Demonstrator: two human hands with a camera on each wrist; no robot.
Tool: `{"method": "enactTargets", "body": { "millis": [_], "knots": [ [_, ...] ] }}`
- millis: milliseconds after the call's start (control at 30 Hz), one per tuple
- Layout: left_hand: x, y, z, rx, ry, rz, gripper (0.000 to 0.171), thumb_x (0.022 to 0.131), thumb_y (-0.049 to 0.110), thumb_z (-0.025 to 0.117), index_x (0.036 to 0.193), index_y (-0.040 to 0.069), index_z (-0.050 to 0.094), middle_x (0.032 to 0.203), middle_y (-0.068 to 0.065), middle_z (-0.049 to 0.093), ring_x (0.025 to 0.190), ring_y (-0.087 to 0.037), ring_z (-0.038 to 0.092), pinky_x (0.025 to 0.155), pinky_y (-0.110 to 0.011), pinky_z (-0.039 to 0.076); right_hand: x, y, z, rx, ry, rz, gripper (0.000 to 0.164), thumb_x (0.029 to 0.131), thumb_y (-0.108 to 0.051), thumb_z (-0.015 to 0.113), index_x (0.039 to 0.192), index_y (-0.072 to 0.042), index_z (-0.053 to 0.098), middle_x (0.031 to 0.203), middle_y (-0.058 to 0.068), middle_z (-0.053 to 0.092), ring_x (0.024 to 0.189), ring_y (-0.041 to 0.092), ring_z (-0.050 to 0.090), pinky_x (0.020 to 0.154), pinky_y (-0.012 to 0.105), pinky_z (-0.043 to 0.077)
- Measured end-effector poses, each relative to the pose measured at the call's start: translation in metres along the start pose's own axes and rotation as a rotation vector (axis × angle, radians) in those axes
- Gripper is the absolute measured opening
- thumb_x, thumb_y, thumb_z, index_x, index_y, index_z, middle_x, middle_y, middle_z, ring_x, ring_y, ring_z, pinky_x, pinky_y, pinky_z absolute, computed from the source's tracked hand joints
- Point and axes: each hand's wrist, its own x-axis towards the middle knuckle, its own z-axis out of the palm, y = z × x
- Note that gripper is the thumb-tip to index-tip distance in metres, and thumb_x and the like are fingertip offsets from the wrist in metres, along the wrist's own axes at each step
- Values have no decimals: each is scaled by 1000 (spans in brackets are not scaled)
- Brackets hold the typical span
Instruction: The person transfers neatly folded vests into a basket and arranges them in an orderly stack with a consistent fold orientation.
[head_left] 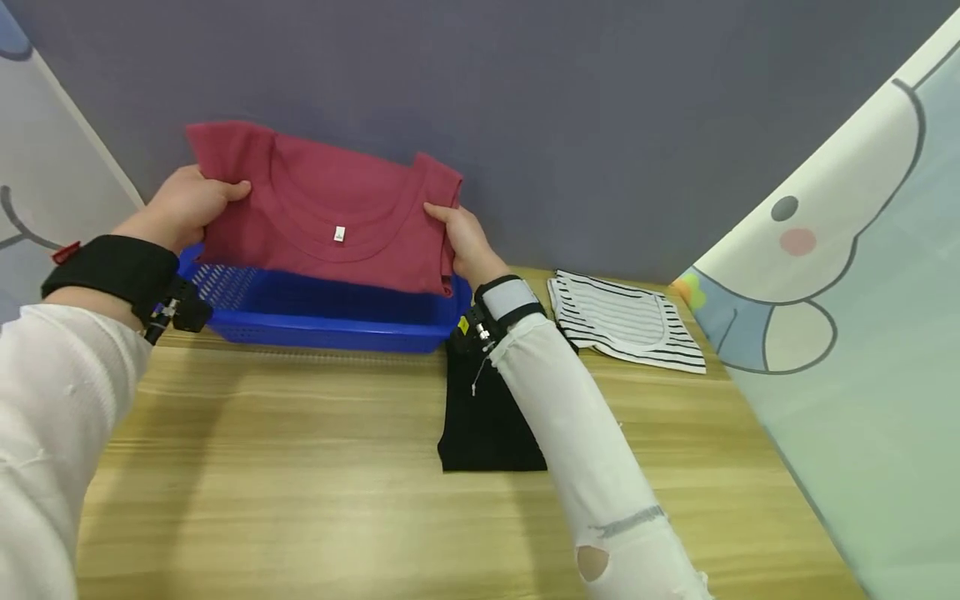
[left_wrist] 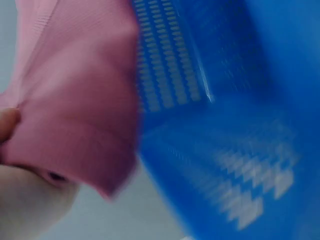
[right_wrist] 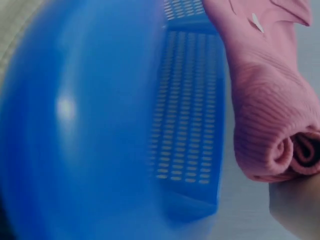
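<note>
A folded red shirt [head_left: 322, 200] with a small white neck label is held up over a blue plastic basket [head_left: 330, 325]. My left hand [head_left: 193, 200] grips its left side, thumb on the front and the other fingers behind. On the opposite side my right hand [head_left: 467, 242] pinches the shirt the same way. The right wrist view shows the folded layers of the shirt [right_wrist: 270, 115] rolled at the side edge. In the left wrist view the shirt's corner [left_wrist: 85, 100] hangs beside the perforated basket wall [left_wrist: 170, 60]. The shirt hides the basket's back rim.
Right of the basket, a folded black garment [head_left: 487, 425] lies on the wooden table [head_left: 322, 483], partly under my right forearm. Farther right is a folded black-and-white striped garment [head_left: 622, 321]. A grey wall panel [head_left: 585, 125] stands behind, and a cartoon-printed sheet [head_left: 840, 333] is at the right.
</note>
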Motion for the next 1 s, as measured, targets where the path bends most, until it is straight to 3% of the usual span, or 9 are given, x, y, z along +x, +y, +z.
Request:
{"method": "enactTargets", "body": {
  "millis": [200,500,633,867,1000],
  "knots": [
    [4,3,9,117,48,-6,49,95,41,49,136,18,38,96,12,46,79,-3,49,67,-16,43,3,10,0,-7,22,-36,35,96,-14,54,130,-5,51,98,2,59,88,15,58,81,31,50],
    [8,7,10,170,71,-16,48,95,41,49,135,18,40,95,12,47,80,-4,48,81,-27,43,2,-9,4,-111,36,-17,35,95,-17,55,130,-9,52,103,4,60,89,16,59,79,30,50],
    [12,6,10,157,93,-7,48,93,41,52,134,16,44,93,10,49,79,-6,49,79,-28,44,4,-18,8,-143,32,-33,34,94,-18,57,128,-9,54,102,5,62,87,16,60,74,28,50],
    [12,3,19,171,80,-13,62,94,42,49,145,11,34,103,4,48,87,-10,48,90,-37,43,5,-13,5,-169,33,20,32,95,-17,56,127,-10,54,96,2,60,83,15,60,71,27,50],
    [11,5,22,167,97,-10,57,95,42,49,142,13,37,103,6,48,89,-10,47,95,-40,41,8,-13,5,-181,34,-13,31,95,-18,56,125,-11,55,97,2,61,85,16,60,72,27,50]
  ]
}}
